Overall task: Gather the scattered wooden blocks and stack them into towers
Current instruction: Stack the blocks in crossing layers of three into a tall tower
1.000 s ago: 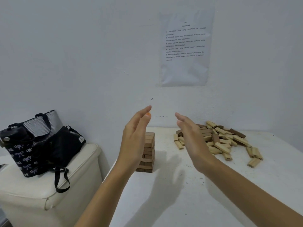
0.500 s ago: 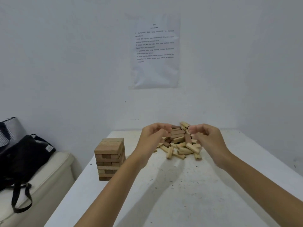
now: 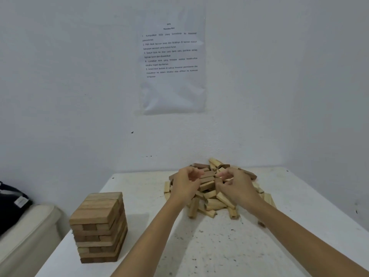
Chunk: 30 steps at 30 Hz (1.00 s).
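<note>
Both hands reach into the pile of loose wooden blocks (image 3: pixel 211 196) at the far middle of the white table (image 3: pixel 219 246), against the wall. The left hand (image 3: pixel 185 184) lies on the pile's left side with fingers curled, the right hand (image 3: pixel 237 184) on its right side likewise; whether either actually clamps a block cannot be told. A finished tower (image 3: pixel 99 226) stands well apart near the table's left edge.
</note>
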{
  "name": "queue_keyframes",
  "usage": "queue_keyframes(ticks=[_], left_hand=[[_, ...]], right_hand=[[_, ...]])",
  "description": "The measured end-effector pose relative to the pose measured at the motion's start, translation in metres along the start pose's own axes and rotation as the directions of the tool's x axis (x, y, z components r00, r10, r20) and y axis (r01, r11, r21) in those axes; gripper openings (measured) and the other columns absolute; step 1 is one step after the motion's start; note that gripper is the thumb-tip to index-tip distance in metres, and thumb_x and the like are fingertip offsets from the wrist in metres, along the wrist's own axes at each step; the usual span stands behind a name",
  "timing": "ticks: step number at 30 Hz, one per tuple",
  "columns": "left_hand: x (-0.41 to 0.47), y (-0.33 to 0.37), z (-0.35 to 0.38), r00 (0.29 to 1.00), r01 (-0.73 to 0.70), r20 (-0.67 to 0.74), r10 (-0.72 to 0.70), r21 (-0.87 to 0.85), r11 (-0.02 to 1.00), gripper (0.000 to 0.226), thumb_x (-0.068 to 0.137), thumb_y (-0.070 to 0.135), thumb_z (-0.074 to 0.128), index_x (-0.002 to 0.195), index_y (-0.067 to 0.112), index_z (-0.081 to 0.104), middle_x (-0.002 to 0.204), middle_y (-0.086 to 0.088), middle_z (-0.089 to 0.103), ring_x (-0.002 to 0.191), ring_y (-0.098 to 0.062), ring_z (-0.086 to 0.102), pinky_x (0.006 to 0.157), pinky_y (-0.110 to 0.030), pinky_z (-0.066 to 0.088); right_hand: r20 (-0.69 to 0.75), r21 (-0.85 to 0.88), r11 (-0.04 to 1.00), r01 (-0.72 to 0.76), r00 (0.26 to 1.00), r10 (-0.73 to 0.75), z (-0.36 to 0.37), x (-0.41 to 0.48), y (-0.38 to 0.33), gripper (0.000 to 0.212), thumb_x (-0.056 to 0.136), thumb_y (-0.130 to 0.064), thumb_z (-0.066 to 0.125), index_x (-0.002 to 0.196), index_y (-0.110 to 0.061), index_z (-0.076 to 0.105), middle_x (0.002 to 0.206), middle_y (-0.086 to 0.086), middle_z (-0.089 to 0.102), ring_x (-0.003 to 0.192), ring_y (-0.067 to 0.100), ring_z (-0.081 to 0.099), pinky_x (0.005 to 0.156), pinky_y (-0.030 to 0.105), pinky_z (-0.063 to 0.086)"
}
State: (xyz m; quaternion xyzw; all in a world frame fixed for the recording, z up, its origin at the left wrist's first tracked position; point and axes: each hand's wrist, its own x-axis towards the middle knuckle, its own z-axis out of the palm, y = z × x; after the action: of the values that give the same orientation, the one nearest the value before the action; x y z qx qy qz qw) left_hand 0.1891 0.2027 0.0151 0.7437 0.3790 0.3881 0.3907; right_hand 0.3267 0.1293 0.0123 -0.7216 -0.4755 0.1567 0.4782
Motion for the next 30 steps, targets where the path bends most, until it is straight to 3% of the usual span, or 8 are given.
queue_keyframes(ticks=[5,10,15,19,22,25,28,30], left_hand=[[0.025,-0.022,0.013,0.998,-0.053,-0.006,0.055,0.185,0.981,0.021,0.086,-0.004,0.059,0.097,0.011,0.068,0.092,0.007,0.063,0.090,-0.004,0.058,0.069,-0.003,0.043],[0.036,-0.035,0.018,0.995,-0.099,0.009,0.099,0.179,0.979,0.013,0.082,0.009,0.072,0.094,0.014,0.069,0.095,0.003,0.069,0.088,-0.008,0.062,0.079,-0.013,0.048],[0.041,-0.038,0.018,0.995,-0.097,0.016,0.096,0.173,0.980,0.015,0.078,0.012,0.077,0.088,0.018,0.068,0.091,0.007,0.068,0.082,-0.010,0.061,0.068,-0.009,0.044],[0.043,-0.035,0.015,0.992,-0.089,0.105,0.067,0.220,0.971,0.019,0.077,0.013,0.078,0.094,0.014,0.069,0.088,0.007,0.065,0.076,0.000,0.055,0.065,-0.007,0.043],[0.042,-0.033,0.018,0.992,-0.056,0.124,0.026,0.245,0.968,0.030,0.073,0.013,0.081,0.100,0.013,0.068,0.085,0.010,0.060,0.074,0.000,0.052,0.074,-0.020,0.049],[0.039,-0.033,0.022,0.994,-0.061,0.105,0.035,0.259,0.964,0.029,0.077,0.018,0.078,0.103,0.013,0.066,0.082,0.010,0.060,0.076,-0.007,0.056,0.081,-0.033,0.054],[0.037,-0.029,0.019,0.992,-0.102,0.097,0.081,0.242,0.965,0.025,0.083,0.025,0.072,0.105,0.016,0.066,0.077,0.009,0.060,0.069,-0.004,0.055,0.067,-0.018,0.050],[0.037,-0.021,0.013,0.997,-0.056,0.058,0.051,0.086,0.995,0.024,0.085,0.028,0.071,0.106,0.017,0.066,0.073,0.008,0.059,0.066,-0.004,0.056,0.060,-0.009,0.045]], right_hand=[[0.000,-0.149,0.988,0.030,1.000,-0.030,0.016,0.014,0.014,0.034,0.076,-0.020,0.079,0.099,-0.024,0.055,0.104,0.001,0.054,0.096,0.017,0.055,0.082,0.030,0.050],[-0.033,-0.052,0.997,-0.048,0.998,0.047,0.015,0.018,0.021,0.038,0.074,-0.012,0.076,0.104,-0.021,0.054,0.094,0.009,0.063,0.086,0.023,0.062,0.074,0.033,0.052],[0.000,0.095,0.987,-0.128,0.992,0.129,0.004,0.024,0.022,0.040,0.075,-0.008,0.076,0.109,-0.020,0.057,0.091,0.016,0.071,0.087,0.027,0.068,0.071,0.031,0.054],[0.100,0.146,0.979,-0.140,0.987,0.126,-0.010,0.027,0.019,0.042,0.075,-0.005,0.077,0.111,-0.019,0.061,0.092,0.015,0.070,0.084,0.024,0.070,0.076,0.035,0.058],[0.164,0.166,0.975,-0.150,0.979,0.122,-0.020,0.029,0.016,0.035,0.079,-0.004,0.074,0.108,-0.020,0.063,0.086,0.006,0.069,0.075,0.013,0.068,0.068,0.025,0.054],[0.150,0.161,0.975,-0.154,0.980,0.130,-0.023,0.032,0.020,0.031,0.081,-0.003,0.070,0.106,-0.022,0.067,0.092,0.008,0.068,0.084,0.014,0.065,0.072,0.024,0.051],[0.131,0.191,0.971,-0.142,0.984,0.118,-0.024,0.034,0.025,0.020,0.085,-0.012,0.070,0.100,-0.025,0.068,0.083,0.005,0.067,0.083,0.016,0.063,0.079,0.029,0.051],[0.145,0.248,0.957,-0.152,0.982,0.119,-0.025,0.034,0.025,0.016,0.091,-0.018,0.065,0.106,-0.022,0.068,0.081,0.002,0.067,0.080,0.017,0.064,0.085,0.038,0.052]])
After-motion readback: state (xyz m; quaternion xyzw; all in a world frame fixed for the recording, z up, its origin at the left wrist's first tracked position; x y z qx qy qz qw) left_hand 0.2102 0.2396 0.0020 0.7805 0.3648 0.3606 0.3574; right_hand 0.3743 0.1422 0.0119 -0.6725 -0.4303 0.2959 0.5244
